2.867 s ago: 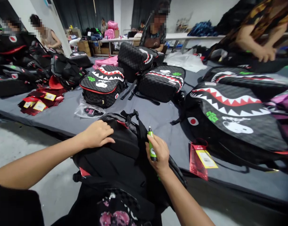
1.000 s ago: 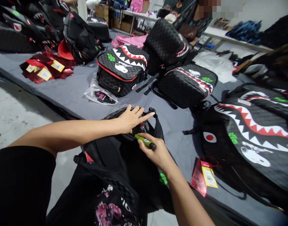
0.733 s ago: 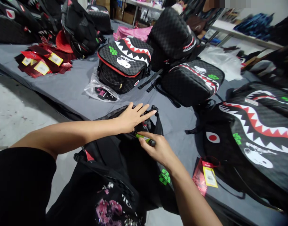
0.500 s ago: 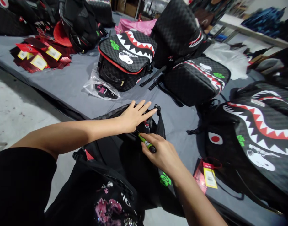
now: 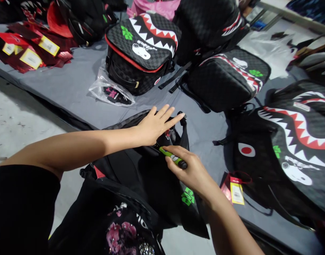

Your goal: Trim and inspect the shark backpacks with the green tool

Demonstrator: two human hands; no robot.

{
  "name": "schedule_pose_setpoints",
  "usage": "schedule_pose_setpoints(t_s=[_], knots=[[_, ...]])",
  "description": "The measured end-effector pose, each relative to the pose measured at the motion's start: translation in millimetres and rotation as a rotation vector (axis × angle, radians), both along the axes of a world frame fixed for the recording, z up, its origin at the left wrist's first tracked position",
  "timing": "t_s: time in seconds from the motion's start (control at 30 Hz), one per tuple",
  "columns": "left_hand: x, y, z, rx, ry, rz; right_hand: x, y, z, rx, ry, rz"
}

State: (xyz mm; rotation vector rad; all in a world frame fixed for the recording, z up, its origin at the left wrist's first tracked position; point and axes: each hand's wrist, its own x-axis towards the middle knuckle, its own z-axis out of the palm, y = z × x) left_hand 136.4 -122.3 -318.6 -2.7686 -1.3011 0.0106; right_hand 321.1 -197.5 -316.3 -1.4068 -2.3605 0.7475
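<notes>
Black garment (image 5: pixel 121 235): nearest, with a pink and glittering print.
Black backpack (image 5: pixel 149 173): rests between the garment and the gray-covered table (image 5: pixel 205 136), its far end over the table's edge; a green print shows on its side.
Right hand (image 5: pixel 194 170): fingers closed around a green pen-shaped tool (image 5: pixel 168 154), dark end toward the palm.
Tool tip: thin, directed at the backpack just beside the other hand; whether it touches, I cannot tell.
Left hand (image 5: pixel 153 127): palm down on the backpack's far part, fingers spread wide.
Shark-mouth backpack (image 5: pixel 297 152): on the table at the right, a yellow-bordered tag (image 5: pixel 237 193) beside it.
Clear plastic bag (image 5: pixel 98 85): beyond the left hand, against a checkered shark-mouth bag (image 5: pixel 152 42).
Red foil packets (image 5: pixel 32 47): heaped at far left.
Pink item (image 5: pixel 154 7): farthest, partly hidden.
</notes>
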Motion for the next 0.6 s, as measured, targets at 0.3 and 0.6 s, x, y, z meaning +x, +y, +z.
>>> schedule_pose_setpoints(t_s=[0.3,0.6], knots=[[-1.0,-1.5,-0.8,0.032,0.009,-0.002,-7.7,6.5,7.5,-0.084,-0.049,0.015],[-0.1,-0.9,-4.3,0.049,0.005,0.015,-4.2,8.7,7.2,-0.056,-0.065,0.061]])
